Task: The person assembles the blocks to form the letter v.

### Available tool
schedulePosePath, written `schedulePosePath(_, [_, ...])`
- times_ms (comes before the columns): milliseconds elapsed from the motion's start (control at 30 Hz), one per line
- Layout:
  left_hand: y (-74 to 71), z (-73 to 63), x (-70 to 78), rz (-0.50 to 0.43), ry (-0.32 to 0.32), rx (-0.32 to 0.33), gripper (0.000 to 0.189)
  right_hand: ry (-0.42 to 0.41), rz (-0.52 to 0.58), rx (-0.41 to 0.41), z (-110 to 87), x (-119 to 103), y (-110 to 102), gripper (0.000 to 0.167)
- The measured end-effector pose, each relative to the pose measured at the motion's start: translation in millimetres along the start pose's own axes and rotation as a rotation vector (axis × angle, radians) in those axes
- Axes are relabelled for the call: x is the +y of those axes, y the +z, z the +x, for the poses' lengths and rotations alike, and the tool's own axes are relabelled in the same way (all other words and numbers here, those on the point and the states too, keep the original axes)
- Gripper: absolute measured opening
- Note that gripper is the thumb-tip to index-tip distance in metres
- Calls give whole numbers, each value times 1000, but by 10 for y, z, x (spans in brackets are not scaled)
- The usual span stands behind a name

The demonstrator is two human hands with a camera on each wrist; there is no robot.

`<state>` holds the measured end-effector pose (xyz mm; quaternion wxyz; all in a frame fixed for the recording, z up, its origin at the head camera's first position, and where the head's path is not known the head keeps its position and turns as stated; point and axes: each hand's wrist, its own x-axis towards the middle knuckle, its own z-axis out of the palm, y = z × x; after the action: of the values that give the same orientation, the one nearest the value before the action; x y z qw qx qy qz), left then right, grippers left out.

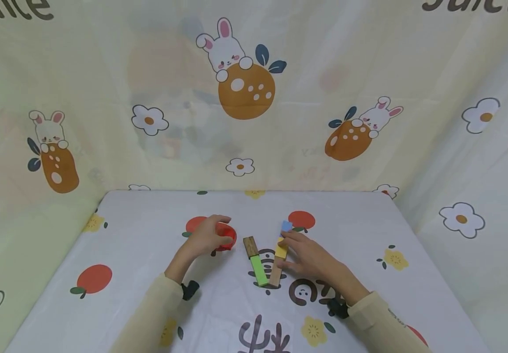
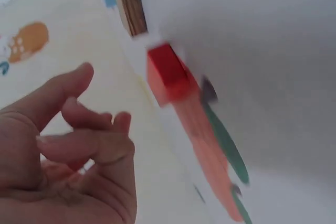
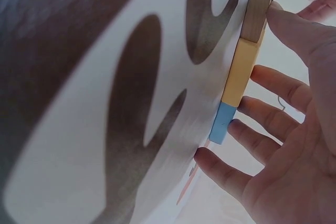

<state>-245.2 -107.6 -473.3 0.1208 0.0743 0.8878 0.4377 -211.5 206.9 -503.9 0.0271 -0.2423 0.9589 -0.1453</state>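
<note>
Beside a red block (image 2: 165, 69) is my left hand (image 1: 207, 239), its fingers loosely bent; the left wrist view shows a gap between hand and block. My right hand (image 1: 313, 256) lies along a row of three blocks with its fingers extended. That row runs from a light wooden block (image 1: 275, 275) through a yellow block (image 3: 240, 72) to a blue block (image 3: 222, 123) at the far end. Its fingertips touch or nearly touch the row's side. Between the hands, a dark-grained wooden block (image 1: 251, 246) meets a green block (image 1: 259, 271) end to end, forming a slanted second row.
A white cloth (image 1: 218, 309) printed with fruit, flowers and dark lettering covers the table. Behind the table hangs a pale curtain (image 1: 183, 157) with rabbit prints. The two block rows converge at their near ends, close to the table's middle.
</note>
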Motion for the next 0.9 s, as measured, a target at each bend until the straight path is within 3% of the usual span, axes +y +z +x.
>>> schedulePosePath(200, [-147,65,-201,9,13,-64,59,-4,-8,2,-12,-3,3,57])
schedulePosePath(433, [-131,114,-354,1,29,-84,58,-9,-13,7,-10,2,4,57])
schedulePosePath(633, [-97,133,-397,-1,73,-117,58,-4,-13,7,-6,10,24,60])
schedulePosePath(900, [-88,159,-439,-24,44,-118,59,-6,-14,17,6,31,37,61])
